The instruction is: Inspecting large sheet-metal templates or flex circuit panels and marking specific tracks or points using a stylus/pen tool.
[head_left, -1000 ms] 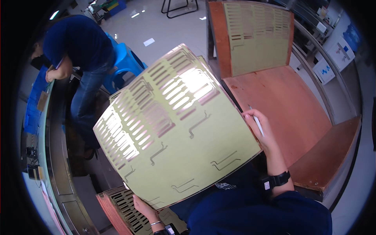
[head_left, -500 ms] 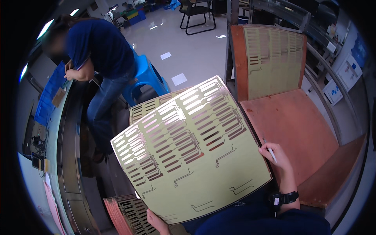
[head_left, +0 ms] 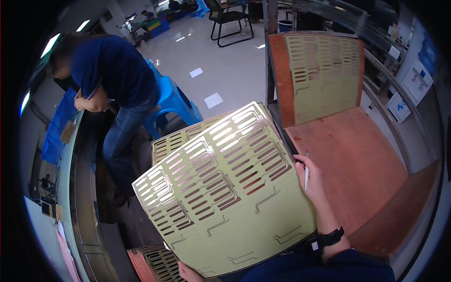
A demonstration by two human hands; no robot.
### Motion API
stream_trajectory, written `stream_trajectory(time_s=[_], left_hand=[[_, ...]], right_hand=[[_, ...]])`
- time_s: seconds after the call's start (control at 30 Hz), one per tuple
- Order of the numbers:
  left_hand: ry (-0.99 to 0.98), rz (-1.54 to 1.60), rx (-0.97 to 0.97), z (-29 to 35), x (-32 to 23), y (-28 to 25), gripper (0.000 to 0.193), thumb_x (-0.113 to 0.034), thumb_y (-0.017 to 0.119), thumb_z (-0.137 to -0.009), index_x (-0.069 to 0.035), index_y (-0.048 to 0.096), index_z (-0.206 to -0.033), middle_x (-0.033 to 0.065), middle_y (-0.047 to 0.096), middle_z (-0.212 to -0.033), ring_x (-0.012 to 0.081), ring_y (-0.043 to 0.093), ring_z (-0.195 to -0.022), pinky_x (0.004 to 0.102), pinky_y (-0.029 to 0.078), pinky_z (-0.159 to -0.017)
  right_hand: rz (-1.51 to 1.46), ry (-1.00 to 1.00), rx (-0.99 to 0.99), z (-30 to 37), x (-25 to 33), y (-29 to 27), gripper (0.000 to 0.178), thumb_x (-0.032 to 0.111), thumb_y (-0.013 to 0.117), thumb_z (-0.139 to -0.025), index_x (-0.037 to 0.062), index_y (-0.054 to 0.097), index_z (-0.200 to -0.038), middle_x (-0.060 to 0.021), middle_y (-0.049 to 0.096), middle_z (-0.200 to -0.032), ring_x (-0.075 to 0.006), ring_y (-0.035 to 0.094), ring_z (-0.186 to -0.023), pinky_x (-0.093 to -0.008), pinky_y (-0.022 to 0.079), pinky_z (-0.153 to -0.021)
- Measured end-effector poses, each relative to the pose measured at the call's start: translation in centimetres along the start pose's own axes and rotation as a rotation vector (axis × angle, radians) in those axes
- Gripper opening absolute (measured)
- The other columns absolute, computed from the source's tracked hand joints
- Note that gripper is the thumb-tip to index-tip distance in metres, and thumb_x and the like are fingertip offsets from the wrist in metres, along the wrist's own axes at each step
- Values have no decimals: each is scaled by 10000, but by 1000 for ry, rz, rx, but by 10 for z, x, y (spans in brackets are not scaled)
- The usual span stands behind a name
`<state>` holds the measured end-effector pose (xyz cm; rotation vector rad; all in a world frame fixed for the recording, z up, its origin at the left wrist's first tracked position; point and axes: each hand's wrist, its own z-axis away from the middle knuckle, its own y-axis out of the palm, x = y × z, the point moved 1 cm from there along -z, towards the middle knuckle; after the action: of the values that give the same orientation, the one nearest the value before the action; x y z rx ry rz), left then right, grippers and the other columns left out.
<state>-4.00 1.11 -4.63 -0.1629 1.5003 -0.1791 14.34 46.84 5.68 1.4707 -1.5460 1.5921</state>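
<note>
A large pale-green circuit board panel (head_left: 282, 214) with rows of shiny copper slots and traces is held up tilted in front of me. My left hand (head_left: 189, 272) grips its near-left edge at the bottom of the view; most of that hand is cut off. On the right edge my right hand (head_left: 311, 177) is closed, fingers partly behind the board, with a slim white pen (head_left: 307, 178) tucked in the same hand. Just beyond the panel, more slotted boards (head_left: 165, 149) show from behind it. Below left lies a stack of similar boards (head_left: 141, 264) with reddish edges.
To my right stands a reddish-brown wooden rack (head_left: 350, 155) with another green board (head_left: 326, 89) leaning on its back. A person (head_left: 115, 70) bends over a bench (head_left: 80, 188) at left, beside a blue stool (head_left: 174, 101). A black chair (head_left: 230, 19) stands farther off.
My right hand has moved left and farther up along the panel's right edge. The panel's far corner has dipped and shifted slightly left. The view has shifted a little.
</note>
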Motion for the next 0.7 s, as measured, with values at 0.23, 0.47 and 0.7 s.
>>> stream_trajectory(time_s=[0.23,0.47,0.7], left_hand=[[-14,-3,-44,2,-4,4,434,-344,395,-1040,9,601,-894,7,591,-824,79,500,-744,239,427,-690],[29,-26,-82,1,-3,3,423,-319,384,-1045,-1,602,-869,-11,588,-815,63,486,-754,234,423,-690],[-3,-10,-104,1,4,-1,427,-296,388,-1045,-4,574,-795,-32,551,-760,55,442,-708,227,399,-659]], right_hand=[[-14,34,16,1,5,10,210,155,567,-947,10,622,-1089,-122,638,-855,-178,607,-781,-283,474,-712],[-8,-3,-12,2,-16,16,212,161,565,-950,-5,620,-1068,-129,651,-863,-180,608,-798,-297,478,-741],[53,-18,1,4,-12,15,212,157,523,-972,-26,605,-1042,-71,616,-815,-114,551,-769,-259,450,-712]])
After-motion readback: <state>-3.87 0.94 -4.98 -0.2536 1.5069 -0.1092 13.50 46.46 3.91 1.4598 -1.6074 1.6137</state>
